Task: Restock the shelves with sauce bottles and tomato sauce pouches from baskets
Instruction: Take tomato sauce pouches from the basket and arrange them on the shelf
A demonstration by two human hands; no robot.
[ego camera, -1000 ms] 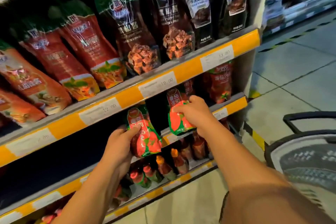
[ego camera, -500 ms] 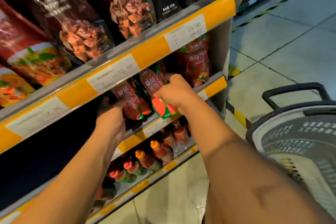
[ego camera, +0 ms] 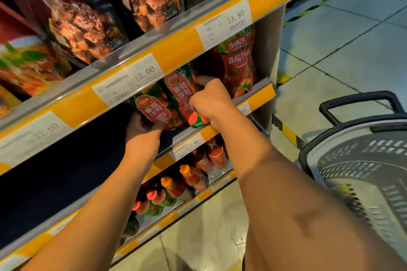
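Mid-restock: L hand [ego camera: 141,126] gripping one tomato sauce pouch [ego camera: 154,105], R hand [ego camera: 211,99] pinching another pouch [ego camera: 182,92], both going onto middle shelf [ego camera: 253,97]. Shelf's left stretch dark, prob. unfilled; basket [ego camera: 361,171] contents not visible.

both forearms were bare from wrist to elbow, with no sleeve showing in the head view. the left hand [ego camera: 141,126] wore no glove, ring or band, and its wrist carried no watch or strap. the right hand [ego camera: 209,100] was likewise ungloved, its wrist unadorned. a darker, elongated mark sat on the right forearm [ego camera: 308,222] well up from the wrist.
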